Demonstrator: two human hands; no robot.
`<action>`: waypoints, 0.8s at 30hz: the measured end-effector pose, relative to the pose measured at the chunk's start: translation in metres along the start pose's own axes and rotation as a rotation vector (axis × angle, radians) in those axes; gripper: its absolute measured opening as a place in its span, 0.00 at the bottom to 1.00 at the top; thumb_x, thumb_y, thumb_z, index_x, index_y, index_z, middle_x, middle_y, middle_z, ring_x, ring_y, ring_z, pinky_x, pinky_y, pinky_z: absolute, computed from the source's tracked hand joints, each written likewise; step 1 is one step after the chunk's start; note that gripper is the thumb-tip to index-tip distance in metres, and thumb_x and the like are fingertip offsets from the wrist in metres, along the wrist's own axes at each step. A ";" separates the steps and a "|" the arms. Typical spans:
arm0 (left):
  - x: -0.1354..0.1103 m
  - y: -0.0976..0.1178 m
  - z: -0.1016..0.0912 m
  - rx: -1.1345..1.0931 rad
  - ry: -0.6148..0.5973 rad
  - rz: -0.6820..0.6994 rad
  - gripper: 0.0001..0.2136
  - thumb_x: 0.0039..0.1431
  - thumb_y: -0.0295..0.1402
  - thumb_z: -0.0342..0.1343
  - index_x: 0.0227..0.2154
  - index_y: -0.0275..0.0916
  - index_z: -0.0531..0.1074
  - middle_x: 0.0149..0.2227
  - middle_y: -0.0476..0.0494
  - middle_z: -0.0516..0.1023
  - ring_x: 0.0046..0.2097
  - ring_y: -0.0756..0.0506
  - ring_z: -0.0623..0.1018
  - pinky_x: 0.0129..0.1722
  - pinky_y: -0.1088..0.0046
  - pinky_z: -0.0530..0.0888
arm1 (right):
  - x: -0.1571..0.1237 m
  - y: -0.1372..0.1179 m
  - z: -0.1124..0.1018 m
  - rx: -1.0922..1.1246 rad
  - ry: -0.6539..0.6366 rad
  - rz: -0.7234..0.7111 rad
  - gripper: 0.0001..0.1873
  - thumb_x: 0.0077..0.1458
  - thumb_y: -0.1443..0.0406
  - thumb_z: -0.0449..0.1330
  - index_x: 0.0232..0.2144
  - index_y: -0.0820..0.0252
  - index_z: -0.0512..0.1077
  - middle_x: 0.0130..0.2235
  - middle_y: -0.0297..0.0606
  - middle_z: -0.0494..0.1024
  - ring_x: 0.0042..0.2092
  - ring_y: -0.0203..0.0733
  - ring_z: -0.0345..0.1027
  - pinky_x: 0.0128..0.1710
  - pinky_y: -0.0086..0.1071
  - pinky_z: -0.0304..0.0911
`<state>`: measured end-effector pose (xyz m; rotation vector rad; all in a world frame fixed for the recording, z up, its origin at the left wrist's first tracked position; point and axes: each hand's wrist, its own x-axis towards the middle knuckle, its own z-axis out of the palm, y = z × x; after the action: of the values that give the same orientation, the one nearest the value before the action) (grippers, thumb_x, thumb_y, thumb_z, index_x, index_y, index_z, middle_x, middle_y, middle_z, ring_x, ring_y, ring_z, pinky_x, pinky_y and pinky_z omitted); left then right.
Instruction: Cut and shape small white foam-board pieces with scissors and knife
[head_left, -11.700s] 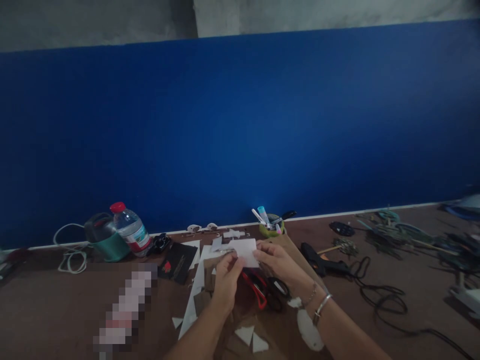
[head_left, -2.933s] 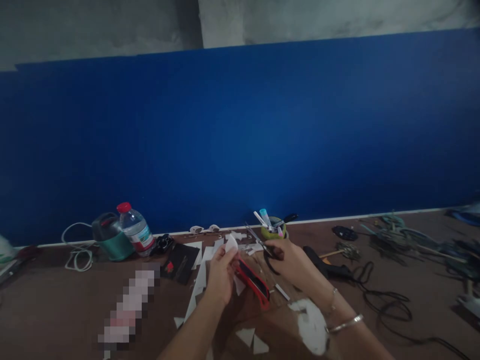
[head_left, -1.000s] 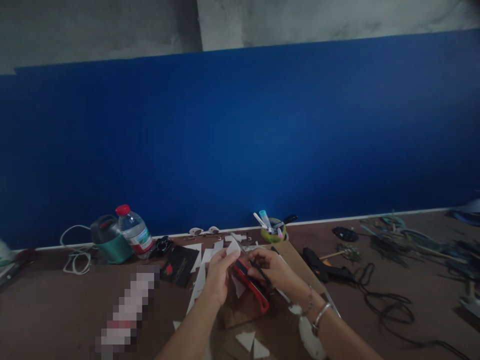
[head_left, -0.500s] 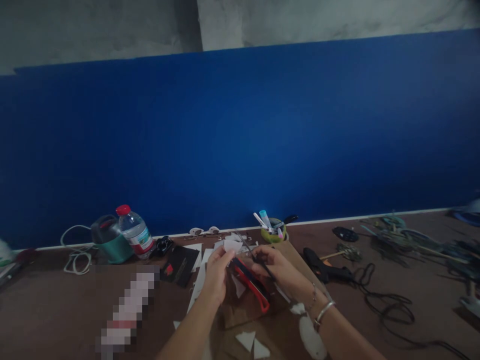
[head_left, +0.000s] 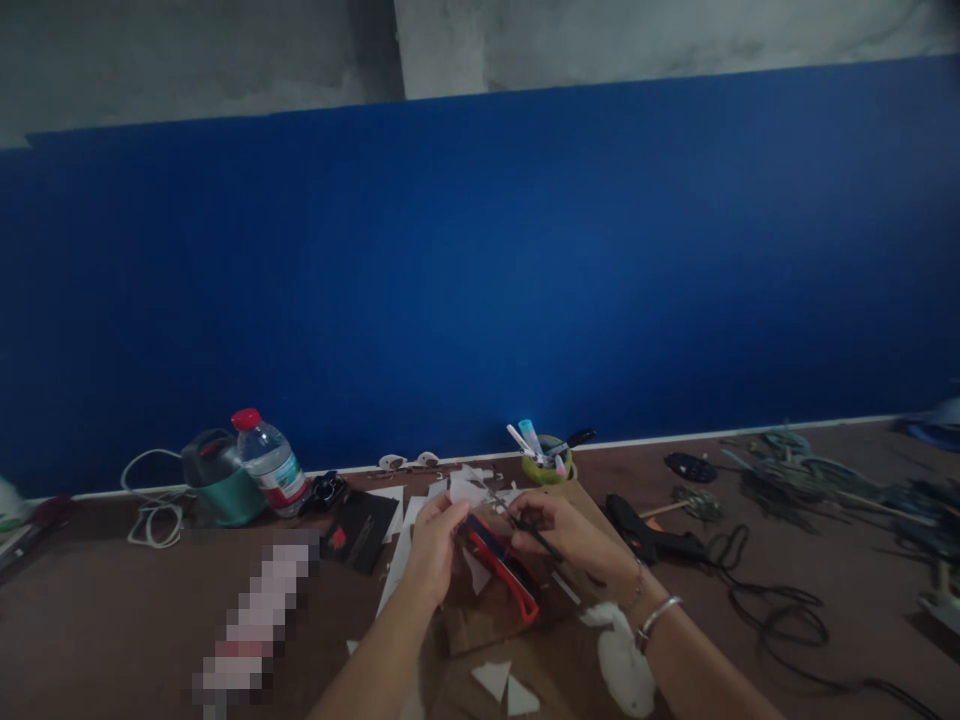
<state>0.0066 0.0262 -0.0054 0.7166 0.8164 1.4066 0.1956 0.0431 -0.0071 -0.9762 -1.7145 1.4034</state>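
Note:
My left hand [head_left: 435, 545] pinches a small white paper piece [head_left: 463, 491] above the brown table [head_left: 112, 610]. My right hand [head_left: 574, 535] grips black-handled scissors [head_left: 517, 517], whose blades point up-left at the paper. A red and black utility knife [head_left: 504, 572] lies on a brown cardboard sheet [head_left: 480, 625] right under both hands. White paper scraps [head_left: 504, 687] lie around the cardboard. A bracelet and a bangle ring my right wrist.
A water bottle [head_left: 266, 462], a green jug [head_left: 217, 480] and a white cable [head_left: 150, 515] stand at the left. A black card [head_left: 360, 525], a green pen cup [head_left: 547, 460], a black glue gun [head_left: 649, 535] with its cord [head_left: 780, 615], and tangled green wire [head_left: 817, 480] lie further right. A blue panel [head_left: 480, 270] backs the table.
My right hand swapped its hold from the larger white paper to the scissors. The paper in my left hand is now a small piece, and the scissors have closed in on it.

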 end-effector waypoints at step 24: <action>0.002 0.001 -0.001 0.013 0.047 0.026 0.05 0.41 0.30 0.64 0.21 0.35 0.74 0.21 0.50 0.75 0.25 0.51 0.72 0.29 0.77 0.67 | 0.000 0.007 -0.008 -0.063 -0.057 0.021 0.16 0.41 0.57 0.68 0.32 0.60 0.73 0.27 0.31 0.72 0.29 0.35 0.63 0.27 0.26 0.57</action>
<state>0.0056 0.0281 -0.0054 0.7088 0.8564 1.4467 0.2031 0.0476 -0.0123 -0.9990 -1.8051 1.4104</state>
